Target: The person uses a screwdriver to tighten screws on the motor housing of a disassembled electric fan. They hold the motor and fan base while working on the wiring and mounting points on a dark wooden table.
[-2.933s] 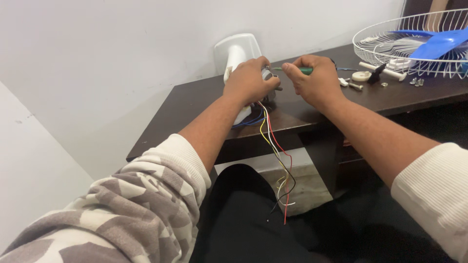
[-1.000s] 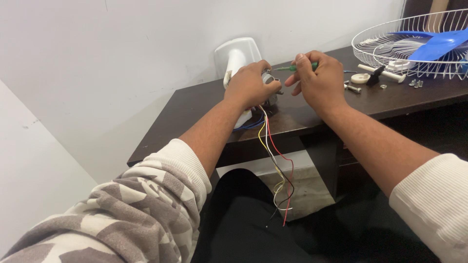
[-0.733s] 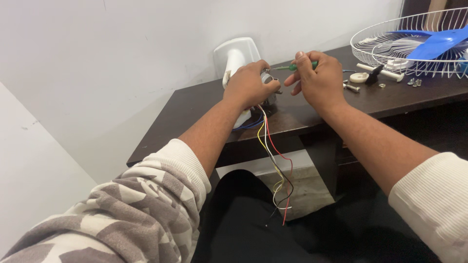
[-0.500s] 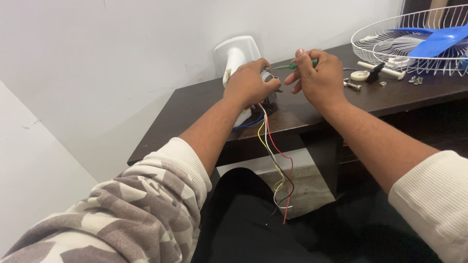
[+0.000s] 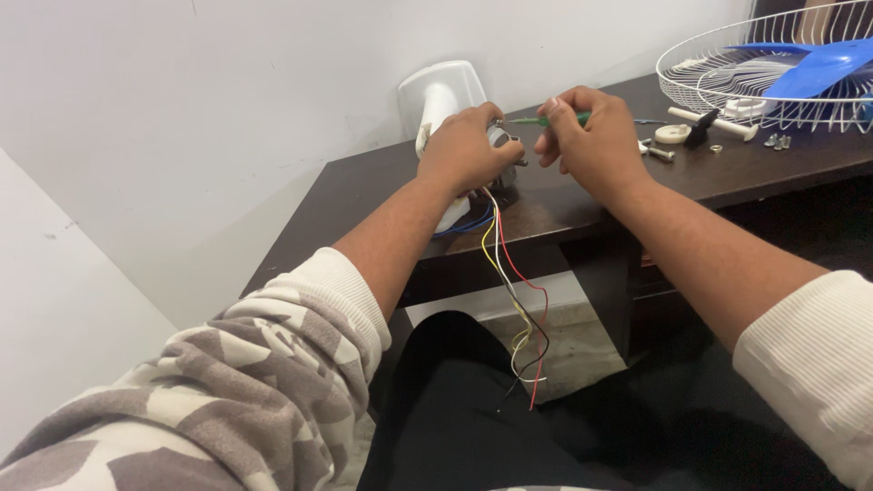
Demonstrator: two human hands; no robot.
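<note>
A small grey motor part [image 5: 503, 145] sits at the near edge of the dark wooden table [image 5: 364, 195], mostly covered by the left hand [image 5: 466, 150], whose fingers curl closed around it and pin it in place. Only a sliver of the metal shows between the two hands, so its exact shape cannot be told. From under that hand a bundle of thin wires [image 5: 514, 282], yellow, red, black and white, drops over the table edge and hangs loose in front of the person's dark lap, the ends free. A blue wire [image 5: 464, 225] loops out flat on the tabletop just beside the wrist.

The right hand [image 5: 589, 145] is closed in a pinch on a green-handled screwdriver [image 5: 556, 118], thumb and forefinger gripping the handle, with the thin shaft pointing left towards the motor part; whether the tip touches it is hidden by the fingers.

Just behind the left hand stands a white plastic fan housing [image 5: 443, 95], close against the white wall. To the right, well apart from the hands, a white wire fan guard [image 5: 727, 73] lies on the table with a blue fan blade [image 5: 809, 62] resting in it. Between guard and right hand lie small loose pieces: a white round cap [image 5: 673, 134], a white rod [image 5: 727, 125] and a few screws [image 5: 777, 139].
</note>
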